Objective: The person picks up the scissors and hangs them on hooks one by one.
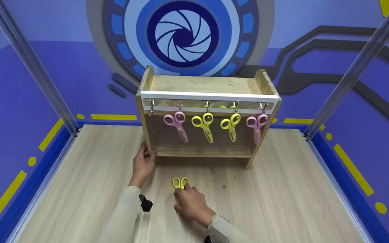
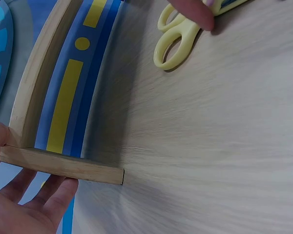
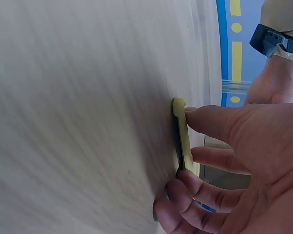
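Yellow scissors (image 1: 180,186) lie on the wood-grain table, handle rings toward the rack. My right hand (image 1: 192,203) is over their blades. In the right wrist view, the thumb touches one end of the scissors (image 3: 183,134) and the curled fingers meet them farther along. My left hand (image 1: 143,166) holds the lower left side panel of a wooden rack (image 1: 201,153). In the left wrist view, that panel (image 2: 68,165) sits between thumb and fingers. Pink scissors (image 1: 180,129) and yellow scissors (image 1: 205,127) hang from hooks on the rack's front rail.
Farther right on the rail hang other yellow scissors (image 1: 232,129) and pink scissors (image 1: 256,127). A metal hook (image 1: 152,106) is at the rail's left end. Printed blue walls and metal posts (image 1: 346,74) border the table (image 1: 282,202).
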Available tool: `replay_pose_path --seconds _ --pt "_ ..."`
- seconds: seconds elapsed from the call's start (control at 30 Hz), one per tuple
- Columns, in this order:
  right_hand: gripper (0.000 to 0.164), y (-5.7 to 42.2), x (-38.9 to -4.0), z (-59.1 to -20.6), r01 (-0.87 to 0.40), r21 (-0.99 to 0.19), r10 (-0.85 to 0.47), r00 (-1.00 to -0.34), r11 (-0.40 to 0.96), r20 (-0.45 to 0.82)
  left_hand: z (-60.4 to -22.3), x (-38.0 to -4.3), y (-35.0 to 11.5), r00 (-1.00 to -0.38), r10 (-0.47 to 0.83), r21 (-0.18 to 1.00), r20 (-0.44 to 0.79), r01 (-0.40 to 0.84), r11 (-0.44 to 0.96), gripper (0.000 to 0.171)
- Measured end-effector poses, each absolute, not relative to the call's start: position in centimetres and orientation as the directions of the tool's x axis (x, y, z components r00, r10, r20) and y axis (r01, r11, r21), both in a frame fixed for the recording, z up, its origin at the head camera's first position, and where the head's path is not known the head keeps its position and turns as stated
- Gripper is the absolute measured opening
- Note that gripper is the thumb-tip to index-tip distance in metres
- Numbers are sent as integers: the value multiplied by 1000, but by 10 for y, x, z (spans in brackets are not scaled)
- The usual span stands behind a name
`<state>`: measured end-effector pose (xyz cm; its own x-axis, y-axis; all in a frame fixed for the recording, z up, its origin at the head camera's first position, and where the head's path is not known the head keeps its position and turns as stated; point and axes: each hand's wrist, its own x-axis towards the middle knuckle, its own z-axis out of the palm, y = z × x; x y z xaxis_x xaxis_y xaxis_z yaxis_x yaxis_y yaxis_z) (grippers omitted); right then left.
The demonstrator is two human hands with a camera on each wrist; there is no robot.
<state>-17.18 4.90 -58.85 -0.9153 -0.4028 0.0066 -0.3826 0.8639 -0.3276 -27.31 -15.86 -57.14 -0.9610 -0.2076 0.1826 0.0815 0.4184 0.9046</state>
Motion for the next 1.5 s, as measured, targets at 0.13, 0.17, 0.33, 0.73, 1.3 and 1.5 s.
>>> replay_pose_path --seconds 0.13,0.17,0.33,0.73,1.3,1.5 --pt "25 54 -169 -586 -404 -301 -418 -908 864 18 -571 -272 -160 -961 -198 907 193 98 410 57" --pt "22 56 -168 -585 -414 -295 -424 -905 861 29 -571 -272 -160 -961 -196 908 195 102 405 58" --pt "9 69 -165 -582 -457 -276 -451 -888 846 88 -571 -271 -162 -961 -181 911 210 126 392 59" --pt "15 84 -172 -583 -451 -240 -441 -892 860 95 -571 -272 -161 -959 -195 903 204 108 416 57" --pt "19 90 -177 -591 -441 -249 -403 -896 862 188 -573 -272 -162 -958 -193 909 214 122 398 57" --pt "16 90 -178 -591 -434 -252 -404 -900 865 165 -572 -272 -161 -963 -187 914 195 109 391 58"
